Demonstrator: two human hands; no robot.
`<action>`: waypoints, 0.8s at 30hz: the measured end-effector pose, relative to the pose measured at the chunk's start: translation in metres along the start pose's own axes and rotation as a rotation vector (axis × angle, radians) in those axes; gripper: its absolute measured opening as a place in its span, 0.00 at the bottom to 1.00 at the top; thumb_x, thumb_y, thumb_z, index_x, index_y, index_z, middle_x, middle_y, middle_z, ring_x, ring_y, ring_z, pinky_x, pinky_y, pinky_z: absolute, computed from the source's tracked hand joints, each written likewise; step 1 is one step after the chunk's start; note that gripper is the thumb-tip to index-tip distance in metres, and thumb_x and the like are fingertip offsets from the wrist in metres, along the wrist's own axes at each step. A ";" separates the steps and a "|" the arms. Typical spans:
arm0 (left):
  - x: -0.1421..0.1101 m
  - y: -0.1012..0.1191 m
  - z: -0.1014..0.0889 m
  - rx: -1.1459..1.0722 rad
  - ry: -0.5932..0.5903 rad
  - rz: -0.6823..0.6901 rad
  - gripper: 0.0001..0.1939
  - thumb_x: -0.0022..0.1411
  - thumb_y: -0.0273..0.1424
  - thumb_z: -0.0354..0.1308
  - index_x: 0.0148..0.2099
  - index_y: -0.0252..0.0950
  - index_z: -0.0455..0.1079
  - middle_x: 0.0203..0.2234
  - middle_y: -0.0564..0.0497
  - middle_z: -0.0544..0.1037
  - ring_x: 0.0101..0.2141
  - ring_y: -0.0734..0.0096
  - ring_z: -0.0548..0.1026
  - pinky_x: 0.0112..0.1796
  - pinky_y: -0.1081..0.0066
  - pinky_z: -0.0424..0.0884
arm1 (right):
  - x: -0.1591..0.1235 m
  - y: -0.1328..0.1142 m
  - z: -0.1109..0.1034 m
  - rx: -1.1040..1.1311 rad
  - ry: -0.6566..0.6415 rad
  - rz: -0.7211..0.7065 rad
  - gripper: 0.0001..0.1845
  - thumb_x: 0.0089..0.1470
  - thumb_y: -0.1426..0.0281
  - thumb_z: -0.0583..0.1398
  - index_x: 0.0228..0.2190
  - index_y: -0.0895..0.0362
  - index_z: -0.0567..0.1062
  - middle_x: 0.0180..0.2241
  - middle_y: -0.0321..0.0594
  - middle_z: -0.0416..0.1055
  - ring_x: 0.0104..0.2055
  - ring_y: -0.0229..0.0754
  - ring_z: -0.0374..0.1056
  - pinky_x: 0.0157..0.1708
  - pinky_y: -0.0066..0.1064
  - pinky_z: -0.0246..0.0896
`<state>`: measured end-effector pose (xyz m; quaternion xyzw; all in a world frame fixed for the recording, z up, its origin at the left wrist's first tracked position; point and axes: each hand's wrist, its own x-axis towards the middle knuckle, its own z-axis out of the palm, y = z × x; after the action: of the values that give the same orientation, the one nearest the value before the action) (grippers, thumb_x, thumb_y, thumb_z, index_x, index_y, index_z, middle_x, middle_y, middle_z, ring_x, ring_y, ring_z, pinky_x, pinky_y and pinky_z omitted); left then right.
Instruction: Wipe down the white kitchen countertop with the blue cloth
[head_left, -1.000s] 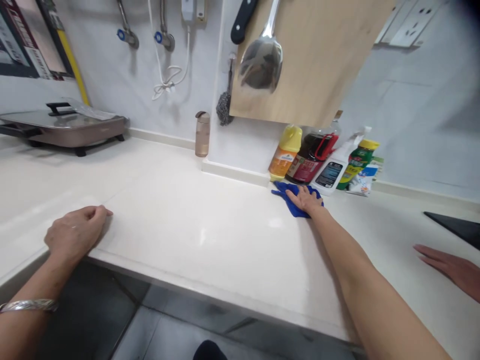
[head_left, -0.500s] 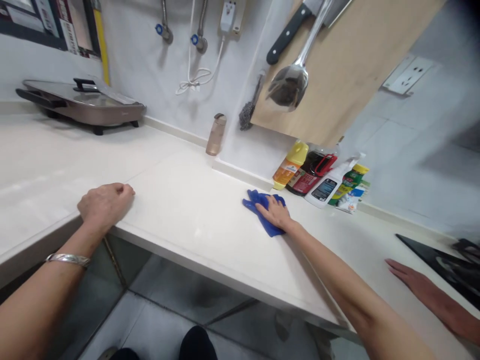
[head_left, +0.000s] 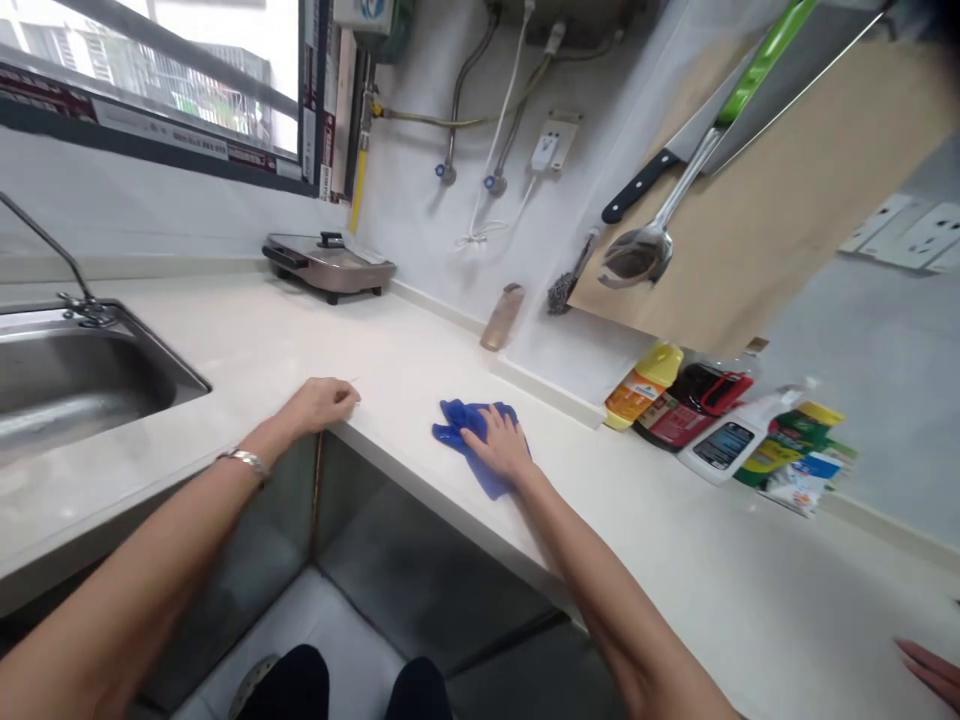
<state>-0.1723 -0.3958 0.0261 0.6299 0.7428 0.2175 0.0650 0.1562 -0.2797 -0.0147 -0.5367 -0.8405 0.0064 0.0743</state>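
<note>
My right hand (head_left: 499, 445) presses palm down on a crumpled blue cloth (head_left: 454, 428), holding it against the white countertop (head_left: 405, 345). Its fingers are slightly apart on the cloth. Near the counter's inner corner, my left hand (head_left: 326, 403) rests with its fingers curled closed. A faint thin line shows by those fingertips, too small to make out. A silver bracelet (head_left: 246, 460) circles the left wrist.
A steel sink (head_left: 82, 390) lies left; an electric pan (head_left: 330, 270) and a bottle (head_left: 502, 318) stand behind. Several cleaning bottles, including a white spray bottle (head_left: 724, 440), line the wall under a hanging board (head_left: 810, 160). Another person's fingertips (head_left: 926, 668) show lower right.
The view has swung left, bringing in the sink and window. My right hand and the cloth have slid left along the counter, away from the bottles. My left hand remains near the corner.
</note>
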 end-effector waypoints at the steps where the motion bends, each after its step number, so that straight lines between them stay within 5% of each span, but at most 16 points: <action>1: -0.008 -0.015 -0.012 0.040 -0.009 0.004 0.23 0.62 0.40 0.47 0.49 0.40 0.79 0.45 0.47 0.82 0.45 0.60 0.78 0.45 0.71 0.69 | -0.001 -0.001 -0.001 -0.001 -0.004 0.012 0.42 0.64 0.42 0.45 0.68 0.56 0.55 0.72 0.48 0.44 0.71 0.64 0.45 0.68 0.56 0.40; 6: -0.060 -0.097 -0.065 0.242 -0.067 -0.173 0.27 0.63 0.43 0.46 0.55 0.36 0.76 0.45 0.43 0.82 0.44 0.54 0.77 0.43 0.66 0.68 | -0.012 -0.007 -0.004 -0.001 -0.018 0.071 0.42 0.65 0.43 0.43 0.69 0.55 0.53 0.72 0.46 0.44 0.72 0.62 0.43 0.68 0.54 0.38; 10: -0.095 -0.138 -0.078 0.156 -0.003 -0.241 0.31 0.64 0.49 0.44 0.57 0.37 0.74 0.47 0.45 0.81 0.46 0.54 0.76 0.46 0.67 0.67 | -0.028 -0.013 -0.005 0.008 -0.023 0.090 0.42 0.65 0.44 0.43 0.69 0.56 0.53 0.73 0.47 0.43 0.72 0.61 0.42 0.69 0.54 0.37; 18: -0.118 -0.129 -0.072 0.022 0.106 -0.299 0.30 0.64 0.51 0.44 0.54 0.40 0.77 0.42 0.51 0.82 0.41 0.59 0.77 0.43 0.71 0.66 | -0.082 -0.002 -0.009 0.053 -0.019 0.047 0.42 0.64 0.42 0.45 0.68 0.54 0.55 0.73 0.47 0.42 0.73 0.62 0.39 0.69 0.57 0.37; 24: -0.121 -0.123 -0.071 0.014 0.050 -0.292 0.28 0.62 0.51 0.46 0.51 0.40 0.76 0.40 0.50 0.82 0.41 0.58 0.75 0.40 0.69 0.64 | -0.141 0.085 -0.005 0.067 0.035 0.055 0.40 0.62 0.42 0.45 0.66 0.49 0.60 0.72 0.42 0.47 0.73 0.61 0.43 0.68 0.59 0.44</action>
<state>-0.2864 -0.5431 0.0187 0.5099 0.8295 0.2160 0.0731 0.2923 -0.3716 -0.0342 -0.5567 -0.8234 0.0273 0.1067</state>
